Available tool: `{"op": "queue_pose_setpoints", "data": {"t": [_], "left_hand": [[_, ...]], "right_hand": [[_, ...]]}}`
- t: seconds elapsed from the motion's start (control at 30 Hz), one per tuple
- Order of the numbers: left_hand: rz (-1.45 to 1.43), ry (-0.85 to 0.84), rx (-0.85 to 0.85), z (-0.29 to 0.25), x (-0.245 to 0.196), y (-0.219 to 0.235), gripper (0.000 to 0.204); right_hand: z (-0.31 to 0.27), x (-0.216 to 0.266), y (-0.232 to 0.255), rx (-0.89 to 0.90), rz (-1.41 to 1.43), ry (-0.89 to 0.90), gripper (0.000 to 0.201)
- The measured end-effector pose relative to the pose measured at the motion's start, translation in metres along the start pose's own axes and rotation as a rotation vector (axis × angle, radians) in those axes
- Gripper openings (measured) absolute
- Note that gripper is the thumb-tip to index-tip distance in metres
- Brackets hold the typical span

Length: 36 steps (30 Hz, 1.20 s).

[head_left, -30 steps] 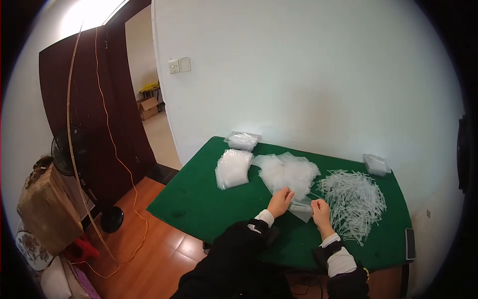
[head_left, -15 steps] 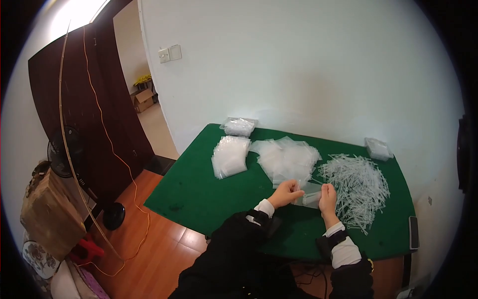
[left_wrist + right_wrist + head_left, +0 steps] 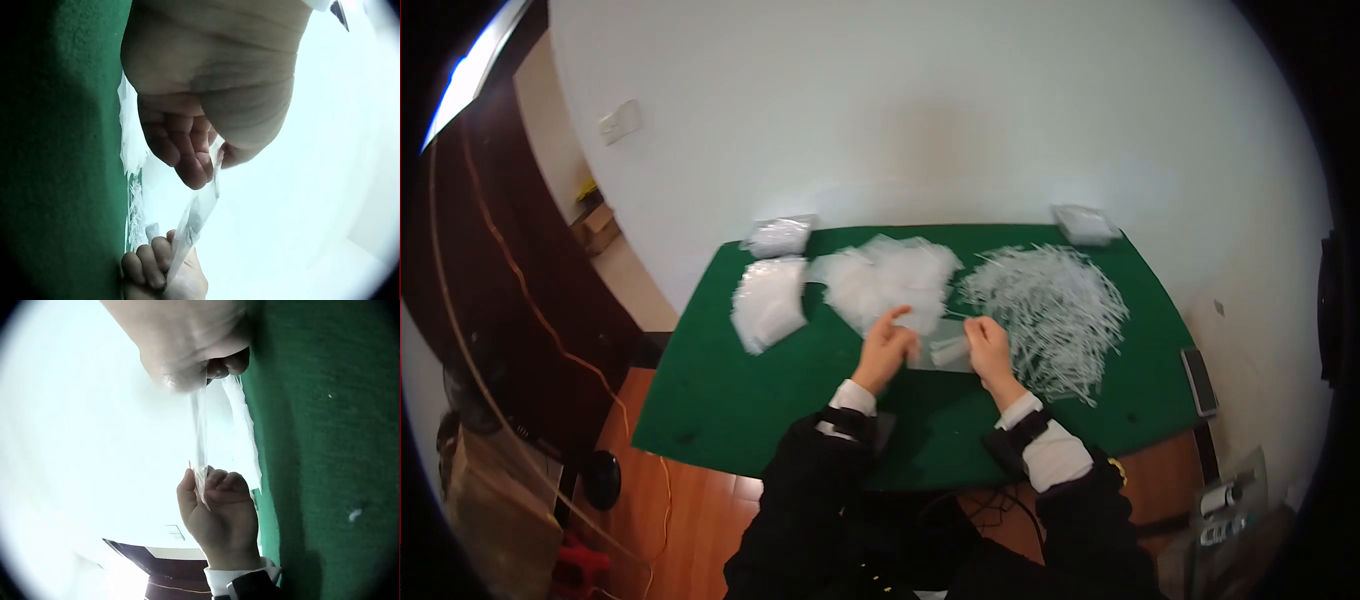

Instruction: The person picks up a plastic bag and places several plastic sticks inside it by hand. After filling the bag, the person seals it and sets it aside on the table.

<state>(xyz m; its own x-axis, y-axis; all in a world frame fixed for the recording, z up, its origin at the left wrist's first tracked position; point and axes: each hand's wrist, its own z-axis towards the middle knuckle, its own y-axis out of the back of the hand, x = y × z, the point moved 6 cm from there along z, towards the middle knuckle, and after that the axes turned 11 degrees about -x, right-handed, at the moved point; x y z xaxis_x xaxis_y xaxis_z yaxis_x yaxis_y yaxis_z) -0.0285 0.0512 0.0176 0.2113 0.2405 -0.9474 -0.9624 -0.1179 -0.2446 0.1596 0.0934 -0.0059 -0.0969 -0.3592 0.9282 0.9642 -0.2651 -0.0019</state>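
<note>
A clear plastic bag (image 3: 941,352) with a small bundle of thin clear sticks in it is held over the front middle of the table. My right hand (image 3: 990,352) pinches its right end between thumb and curled fingers. At its left end is my left hand (image 3: 884,350), blurred in the head view. In the left wrist view the bag (image 3: 197,212) runs between the left thumb and fingers. The right wrist view shows the bag (image 3: 199,425) edge-on, stretching from one hand to the other. Beside the right hand lies a large pile of clear thin sticks (image 3: 1055,310).
On the green table (image 3: 710,400), flat loose bags (image 3: 885,275) spread behind the hands, and another stack of bags (image 3: 768,300) lies left. Filled packs stand at the back left (image 3: 780,236) and back right (image 3: 1086,225). A phone-like object (image 3: 1199,380) sits at the right edge.
The head view has swung right, so the table sits further left. The bag is drawn out flat toward the left, and the left fingers have spread from their closer grip at its left end.
</note>
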Motion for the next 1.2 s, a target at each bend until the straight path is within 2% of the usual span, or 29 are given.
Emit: {"op": "queue_pose_setpoints", "data": {"t": [0.1, 0.17, 0.2, 0.23, 0.33, 0.37, 0.43, 0.47, 0.5, 0.57, 0.6, 0.7, 0.77, 0.83, 0.87, 0.97, 1.03, 1.1, 1.2], "left_hand": [[-0.095, 0.061, 0.014, -0.002, -0.010, -0.004, 0.046], [0.132, -0.168, 0.072, -0.003, -0.015, -0.004, 0.046], [0.243, -0.288, 0.100, -0.006, -0.020, -0.008, 0.046], [0.241, -0.278, 0.117, -0.007, -0.019, -0.011, 0.046], [0.574, -0.674, 0.066, -0.022, -0.057, -0.029, 0.039], [0.573, -0.671, 0.075, -0.022, -0.058, -0.031, 0.039], [0.631, -0.775, 0.056, -0.027, -0.064, -0.033, 0.033], [0.660, -0.831, 0.044, -0.027, -0.067, -0.033, 0.031], [0.662, -0.831, 0.046, -0.026, -0.068, -0.033, 0.031], [0.739, -0.945, 0.030, -0.028, -0.072, -0.034, 0.025], [0.777, -1.002, 0.024, -0.030, -0.074, -0.034, 0.023], [0.708, -0.920, -0.020, -0.022, -0.065, -0.027, 0.012], [0.675, -0.881, -0.045, -0.019, -0.059, -0.022, 0.007], [0.569, -0.601, -0.103, -0.012, -0.045, -0.011, 0.005], [0.512, -0.462, -0.131, -0.009, -0.038, -0.006, 0.007], [0.466, -0.450, -0.125, -0.006, -0.032, -0.003, 0.009], [0.446, -0.443, -0.123, -0.005, -0.031, -0.002, 0.011], [0.400, -0.354, -0.107, -0.003, -0.024, 0.000, 0.011], [0.331, -0.247, -0.101, -0.002, -0.016, 0.000, 0.011]], "right_hand": [[0.005, -0.001, 0.006, -0.064, 0.051, -0.051, 0.023], [0.002, -0.002, 0.004, -0.004, 0.203, -0.223, 0.023], [0.002, -0.002, 0.006, -0.026, 0.198, -0.232, 0.023], [0.000, -0.003, 0.005, -0.004, 0.217, -0.265, 0.023], [-0.001, -0.004, 0.000, 0.036, 0.262, -0.328, 0.022], [-0.001, -0.006, 0.000, 0.039, 0.252, -0.348, 0.023], [-0.003, -0.008, -0.001, 0.054, 0.235, -0.386, 0.027], [-0.002, -0.009, -0.001, 0.052, 0.237, -0.386, 0.027], [-0.001, -0.005, -0.001, 0.067, 0.186, -0.305, 0.027], [0.000, 0.003, -0.002, 0.097, 0.082, -0.143, 0.027], [0.000, 0.004, -0.001, 0.095, 0.084, -0.145, 0.027], [0.002, 0.022, 0.005, 0.033, -0.087, 0.118, 0.029], [0.001, 0.025, 0.000, 0.083, -0.010, 0.163, 0.028], [-0.004, 0.040, -0.007, 0.185, 0.143, 0.250, 0.028], [-0.006, 0.044, -0.007, 0.186, 0.143, 0.252, 0.028], [-0.018, 0.051, -0.010, 0.331, 0.053, 0.205, 0.023], [-0.015, 0.042, -0.011, 0.324, 0.094, 0.161, 0.022], [-0.012, 0.036, -0.012, 0.303, 0.178, 0.068, 0.020], [-0.011, 0.030, -0.010, 0.298, 0.142, 0.027, 0.018]]}}
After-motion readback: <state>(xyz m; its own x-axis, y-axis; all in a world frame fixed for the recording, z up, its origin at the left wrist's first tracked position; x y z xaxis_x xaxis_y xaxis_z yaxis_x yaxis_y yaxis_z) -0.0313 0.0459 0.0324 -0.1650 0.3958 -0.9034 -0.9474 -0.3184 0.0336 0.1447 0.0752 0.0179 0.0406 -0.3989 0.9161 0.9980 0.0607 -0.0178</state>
